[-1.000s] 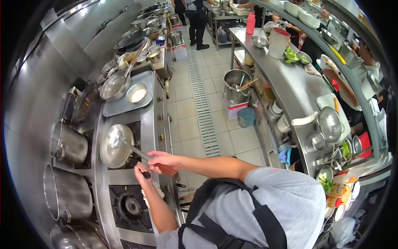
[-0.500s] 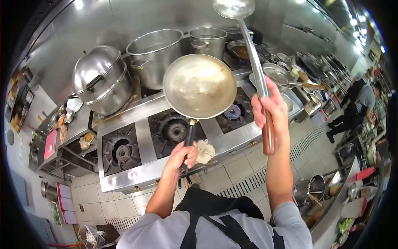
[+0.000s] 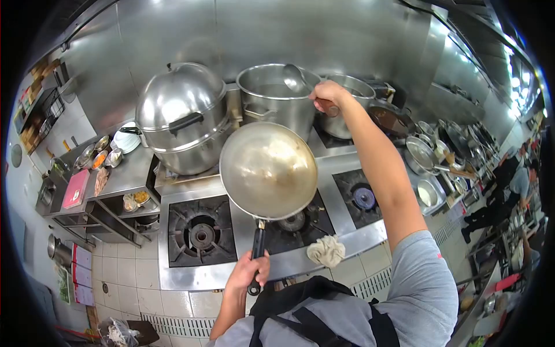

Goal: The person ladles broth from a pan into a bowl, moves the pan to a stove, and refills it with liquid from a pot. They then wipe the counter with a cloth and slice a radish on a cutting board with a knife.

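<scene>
My left hand (image 3: 247, 272) is wrapped around the black handle of a frying pan (image 3: 269, 173), which is held up over the stove, its shiny, lightly browned inside facing me. No food shows in the pan. With my arm stretched far forward, my right hand (image 3: 330, 94) grips the wooden end of a metal ladle (image 3: 295, 78). The ladle's bowl is over the opening of a tall steel stockpot (image 3: 277, 114) at the back of the stove. A second steel pot (image 3: 341, 122) stands to its right, beneath my right hand.
A large domed steamer (image 3: 184, 115) stands at the back left. Below the pan are the gas burners (image 3: 202, 234), with a crumpled cloth (image 3: 326, 251) on the stove's front edge. A side counter at left holds a pink cutting board (image 3: 76, 188). People (image 3: 503, 188) stand far right.
My right hand and the ladle have moved forward, from raised upright at the right to over the stockpot. The view has shifted, and the pan appears lower and slightly left.
</scene>
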`<state>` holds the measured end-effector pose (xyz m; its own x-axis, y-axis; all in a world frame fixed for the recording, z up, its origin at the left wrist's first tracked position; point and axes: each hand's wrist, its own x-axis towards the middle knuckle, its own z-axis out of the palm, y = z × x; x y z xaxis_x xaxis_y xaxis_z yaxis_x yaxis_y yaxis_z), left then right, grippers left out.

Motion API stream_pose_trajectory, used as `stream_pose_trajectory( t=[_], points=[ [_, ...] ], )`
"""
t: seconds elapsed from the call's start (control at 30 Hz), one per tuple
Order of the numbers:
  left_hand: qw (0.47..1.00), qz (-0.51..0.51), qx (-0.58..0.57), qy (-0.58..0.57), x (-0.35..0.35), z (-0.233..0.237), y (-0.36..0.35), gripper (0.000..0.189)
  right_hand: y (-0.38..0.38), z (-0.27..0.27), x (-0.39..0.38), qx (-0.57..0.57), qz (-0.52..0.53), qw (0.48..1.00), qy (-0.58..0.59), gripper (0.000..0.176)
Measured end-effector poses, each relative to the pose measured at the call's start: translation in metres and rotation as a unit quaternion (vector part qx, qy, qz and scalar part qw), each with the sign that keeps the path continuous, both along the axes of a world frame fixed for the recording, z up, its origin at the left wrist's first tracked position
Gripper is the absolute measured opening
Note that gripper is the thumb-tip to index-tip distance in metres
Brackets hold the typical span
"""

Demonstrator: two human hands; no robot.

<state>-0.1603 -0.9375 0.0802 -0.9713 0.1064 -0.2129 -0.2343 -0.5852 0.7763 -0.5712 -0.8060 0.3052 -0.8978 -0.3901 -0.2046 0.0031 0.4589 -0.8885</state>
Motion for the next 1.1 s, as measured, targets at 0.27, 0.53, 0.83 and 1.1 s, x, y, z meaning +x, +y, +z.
stream_pose_trajectory(
  t=[0.27,0.53,0.83,1.1],
  points=[
    [0.996,-0.065,0.052,-0.025,-0.015,-0.006,-0.044,0.012,-0.052,-0.001,-0.034,-0.267,-0.065,0.939,-0.206,0.013],
    [0.993,-0.095,0.061,-0.026,-0.039,0.000,-0.051,0.016,-0.051,0.002,-0.032,-0.538,-0.072,0.711,-0.447,0.015],
    [0.985,-0.148,0.087,-0.023,-0.072,0.003,-0.048,0.012,-0.046,0.030,-0.008,-0.622,-0.060,0.651,-0.431,0.015],
    [0.975,-0.186,0.125,-0.008,-0.114,-0.002,-0.034,0.010,-0.028,0.045,0.015,-0.662,-0.084,0.616,-0.418,0.017]
  ],
)
